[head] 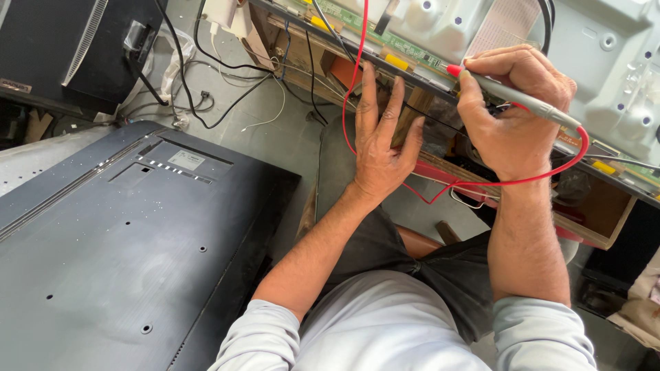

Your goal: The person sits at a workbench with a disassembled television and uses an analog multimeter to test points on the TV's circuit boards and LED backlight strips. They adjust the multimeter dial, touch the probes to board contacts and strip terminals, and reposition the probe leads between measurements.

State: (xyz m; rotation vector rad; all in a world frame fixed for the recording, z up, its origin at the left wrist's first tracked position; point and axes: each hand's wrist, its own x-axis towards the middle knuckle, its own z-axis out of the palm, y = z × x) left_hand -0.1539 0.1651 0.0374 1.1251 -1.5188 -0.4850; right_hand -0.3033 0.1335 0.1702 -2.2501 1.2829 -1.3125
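The hands work at the lower edge of an opened television panel: the right hand [512, 117] pinches a grey test probe [522, 102] with a red collar like a pen, its tip set against the narrow green circuit strip [385, 42] that runs along the panel's edge, while the left hand [379, 148] lies flat with fingers spread, holding nothing, bracing on the dark frame just below that strip. To probe well, it seems wise to keep the tip steady on one contact and let the braced palm take the weight, since the pads on the strip sit close together. The red lead [522, 180] loops under the right wrist and another run rises past the left fingers, so both could snag. Room is tight: the pale metal back plate [605, 62] lies above, a wooden frame [591, 220] just below, and a large dark television back cover [130, 240] fills the left, with loose black cables [206, 110] on the floor beyond.
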